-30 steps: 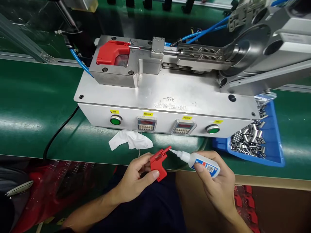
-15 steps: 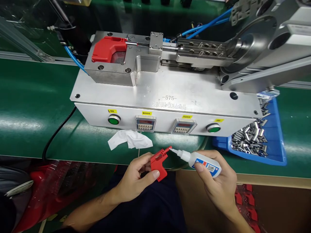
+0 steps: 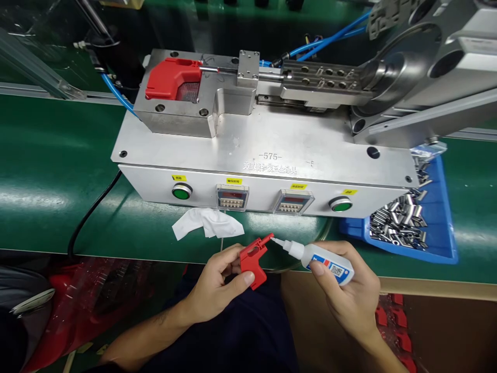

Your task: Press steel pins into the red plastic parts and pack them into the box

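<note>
Hardly anything is shifting since earlier. The red plastic part [image 3: 252, 261] is hovering at the green belt's [image 3: 58, 171] near edge, with the left hand [image 3: 215, 290] pinching it between thumb and fingers. The right hand [image 3: 351, 295] is clasping the glue bottle [image 3: 324, 261], its nozzle touching the part's tab. Gluing seems underway, calling for steady squeezing.

Machine housing [image 3: 446, 46]: cut off at top and right edges
Blue tray [image 3: 442, 243]: corner hidden behind control box [image 3: 272, 140]
Yellow labels [image 3: 234, 181]: print too small to read
Glue bottle [image 3: 310, 255]: rear covered by right hand [image 3: 349, 300]
Red piece [image 3: 250, 259]: lower corner under left hand [image 3: 215, 290]
</note>
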The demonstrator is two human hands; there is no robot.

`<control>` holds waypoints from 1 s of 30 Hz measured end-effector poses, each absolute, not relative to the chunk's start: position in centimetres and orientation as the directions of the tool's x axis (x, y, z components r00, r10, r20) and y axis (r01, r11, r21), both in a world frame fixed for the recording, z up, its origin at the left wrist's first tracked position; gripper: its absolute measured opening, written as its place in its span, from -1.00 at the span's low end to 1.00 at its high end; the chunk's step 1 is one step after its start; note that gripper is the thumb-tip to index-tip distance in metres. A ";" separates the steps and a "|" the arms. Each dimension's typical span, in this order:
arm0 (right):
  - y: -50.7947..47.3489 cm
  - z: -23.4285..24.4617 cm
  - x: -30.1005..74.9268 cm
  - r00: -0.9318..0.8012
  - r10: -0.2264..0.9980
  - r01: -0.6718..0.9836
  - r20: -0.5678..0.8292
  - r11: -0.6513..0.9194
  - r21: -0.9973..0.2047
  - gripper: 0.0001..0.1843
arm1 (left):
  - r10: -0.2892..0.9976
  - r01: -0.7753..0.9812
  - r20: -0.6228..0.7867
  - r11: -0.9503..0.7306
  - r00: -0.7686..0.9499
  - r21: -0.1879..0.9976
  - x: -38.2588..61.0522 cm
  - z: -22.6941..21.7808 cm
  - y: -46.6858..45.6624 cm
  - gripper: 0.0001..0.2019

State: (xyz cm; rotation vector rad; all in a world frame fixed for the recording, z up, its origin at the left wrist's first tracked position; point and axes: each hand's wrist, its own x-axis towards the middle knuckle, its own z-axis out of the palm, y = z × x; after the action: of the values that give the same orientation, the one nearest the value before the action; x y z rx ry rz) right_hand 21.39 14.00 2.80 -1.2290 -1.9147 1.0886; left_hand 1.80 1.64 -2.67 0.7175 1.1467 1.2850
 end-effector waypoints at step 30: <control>16.8 -0.9 23.9 -0.576 0.805 0.395 -0.144 0.119 -0.911 -0.65 | 0.940 -0.420 -0.295 0.201 -0.171 0.885 0.0 -4.4 0.6 -0.39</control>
State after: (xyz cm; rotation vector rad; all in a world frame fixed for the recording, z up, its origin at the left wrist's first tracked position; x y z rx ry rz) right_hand 23.93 16.83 -0.88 -1.1630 -2.0183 1.4477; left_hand 0.02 0.61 -4.37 0.6022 1.1709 1.3427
